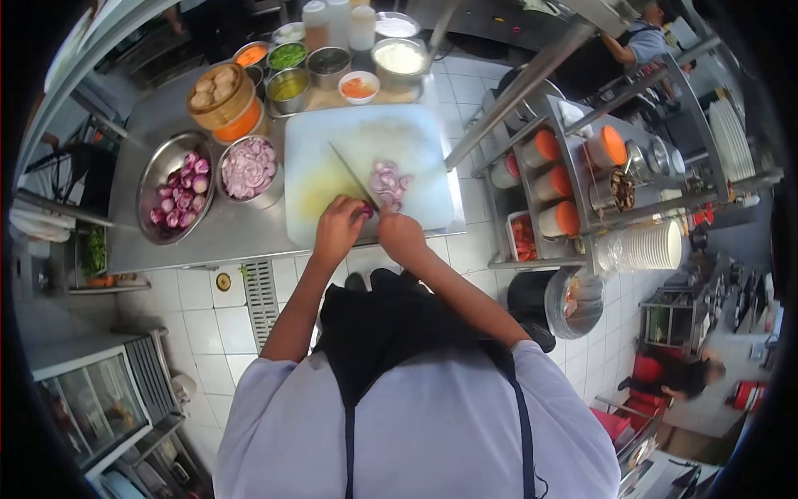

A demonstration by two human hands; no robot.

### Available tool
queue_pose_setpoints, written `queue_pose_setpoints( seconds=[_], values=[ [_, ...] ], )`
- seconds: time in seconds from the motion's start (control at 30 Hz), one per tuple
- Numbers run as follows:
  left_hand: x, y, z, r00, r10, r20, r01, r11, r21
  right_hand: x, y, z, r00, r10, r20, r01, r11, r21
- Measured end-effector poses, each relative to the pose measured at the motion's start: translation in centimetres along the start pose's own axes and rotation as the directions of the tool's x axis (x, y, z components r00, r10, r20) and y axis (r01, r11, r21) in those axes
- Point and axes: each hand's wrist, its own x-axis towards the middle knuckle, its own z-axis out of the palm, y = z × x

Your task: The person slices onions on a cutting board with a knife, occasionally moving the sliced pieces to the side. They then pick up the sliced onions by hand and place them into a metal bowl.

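My right hand (402, 238) is closed round the handle of a kitchen knife (350, 173), whose blade points away to the upper left over the white cutting board (316, 137). Bent fingers of my left hand (337, 229) press a red onion (366, 210) onto the board, close against the blade. Right of the blade lies a small heap of sliced onion (389, 183). A metal pot of sliced onion (248, 168) stands left of the board. Beyond it, a steel bowl (150, 179) holds peeled whole red onions (184, 195).
Behind the board stand a white bowl of orange pieces (359, 86), metal containers of food and several bottles (362, 27). A bamboo steamer (218, 93) is at the back left. A metal post (532, 79) and a shelf of orange-lidded tubs (555, 183) rise at the right. Other people are farther off.
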Motion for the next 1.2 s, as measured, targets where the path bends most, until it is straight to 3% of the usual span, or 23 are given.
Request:
queue_pose_setpoints(
  seconds=[0.13,0.43,0.83,0.93,1.03,1.2],
  values=[
    [0.1,-0.6,0.2,0.999,0.032,0.004,-0.032,0.999,-0.010,0.2,-0.1,-0.5,1.000,0.022,0.011,-0.022,0.999,0.043],
    [0.7,-0.5,-0.3,0.998,0.055,0.027,-0.054,0.998,-0.037,-0.1,-2.0,-5.0,0.961,0.105,0.257,-0.079,0.991,-0.111],
    [0.8,-0.2,-0.3,0.997,0.058,0.046,-0.055,0.996,-0.071,-0.4,-2.3,-5.5,0.967,0.094,0.235,-0.061,0.988,-0.144],
    [0.7,-0.1,-0.4,0.998,0.053,0.030,-0.050,0.994,-0.093,-0.5,-2.2,-4.2,0.975,0.088,0.203,-0.063,0.990,-0.129],
    [0.7,-0.6,-0.2,0.997,0.075,0.023,-0.073,0.993,-0.095,0.7,-1.2,-1.2,0.998,0.018,0.066,-0.015,0.999,-0.045],
    [0.7,-0.6,-0.2,0.997,0.018,0.078,-0.012,0.997,-0.076,1.2,-1.7,-4.1,0.975,0.060,0.216,-0.040,0.995,-0.092]
  ],
)
